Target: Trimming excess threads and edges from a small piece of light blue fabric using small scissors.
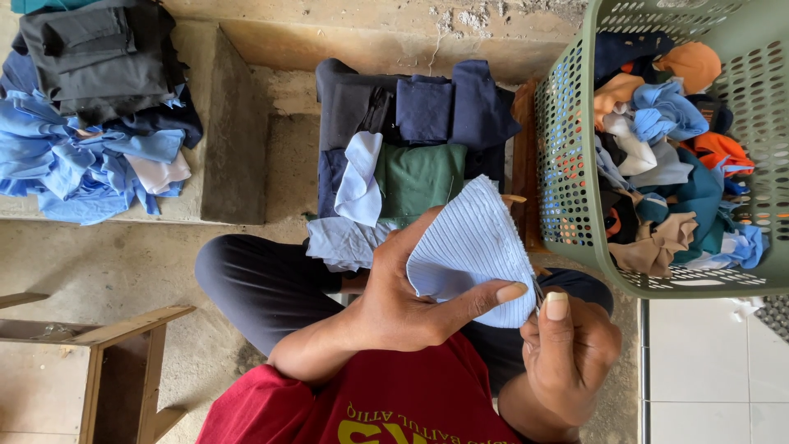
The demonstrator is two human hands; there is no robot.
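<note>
A pale blue ribbed fabric piece (468,251) was pinched by the left hand (403,304) and right hand (571,353); if either grip loosened, it could have slipped.

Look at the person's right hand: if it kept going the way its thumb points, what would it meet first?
Probably the pale blue ribbed cloth that the right hand and left hand pinch together; beyond it, the green basket, though depth is unclear.

- green laundry basket (567,164) cut off by top and right edges
- wooden stool (123,362) cut by left, bottom edges
- left hand (403,304) hides part of light blue striped cloth (472,247)
- right hand (571,353) grips something thin, too small to tell
</note>
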